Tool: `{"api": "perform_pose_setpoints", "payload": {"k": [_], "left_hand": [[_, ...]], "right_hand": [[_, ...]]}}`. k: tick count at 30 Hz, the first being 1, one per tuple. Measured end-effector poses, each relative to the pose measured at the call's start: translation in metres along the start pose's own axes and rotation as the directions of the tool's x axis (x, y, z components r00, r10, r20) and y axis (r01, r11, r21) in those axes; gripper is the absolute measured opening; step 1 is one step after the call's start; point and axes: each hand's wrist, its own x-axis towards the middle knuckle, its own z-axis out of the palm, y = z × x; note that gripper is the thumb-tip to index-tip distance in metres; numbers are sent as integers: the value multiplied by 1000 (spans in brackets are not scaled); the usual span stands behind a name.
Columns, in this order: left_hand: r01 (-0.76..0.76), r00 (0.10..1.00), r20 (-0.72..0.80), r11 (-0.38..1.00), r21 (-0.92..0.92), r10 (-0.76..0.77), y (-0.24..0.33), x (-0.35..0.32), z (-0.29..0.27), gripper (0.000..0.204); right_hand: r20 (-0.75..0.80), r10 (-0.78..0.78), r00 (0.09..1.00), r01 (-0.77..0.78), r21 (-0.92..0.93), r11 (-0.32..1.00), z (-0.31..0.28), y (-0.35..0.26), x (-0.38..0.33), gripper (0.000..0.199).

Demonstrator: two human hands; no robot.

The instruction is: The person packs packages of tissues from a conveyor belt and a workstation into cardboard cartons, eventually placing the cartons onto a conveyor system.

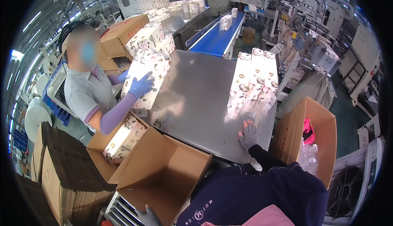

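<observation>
My right hand, in a grey glove with bare fingertips, lies with fingers spread on the metal table. Just beyond it stand several white floral tissue packs side by side, with clear film at their near end. At the lower edge, my left hand, also gloved, is at the near rim of an open cardboard box and appears to grip it; part of that hand is cut off. The box's visible inside holds nothing.
Across the table, a co-worker in blue gloves holds a floral pack. Another carton contains packs. Flattened cardboard is stacked left. A carton with plastic stands right. Beyond is a blue conveyor.
</observation>
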Motion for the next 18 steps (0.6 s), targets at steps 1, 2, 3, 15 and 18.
{"api": "perform_pose_setpoints", "payload": {"k": [1,2,3,15,18], "left_hand": [[59,998,-59,919,389,-39,77,-19,0,59],[45,998,-54,934,355,-27,73,-18,-1,59],[26,999,-43,937,349,-11,67,-17,-2,59],[-7,1000,-20,932,362,15,41,-12,-4,64],[0,1000,-21,912,410,10,35,-13,-4,63]], "right_hand": [[10,84,996,-84,-31,996,0,14,9,66],[24,169,985,-168,-43,985,4,27,19,67],[38,257,966,-254,-63,965,9,39,26,67],[27,379,925,-380,55,923,24,38,103,76],[-183,299,937,-247,263,933,5,21,114,73]]}}
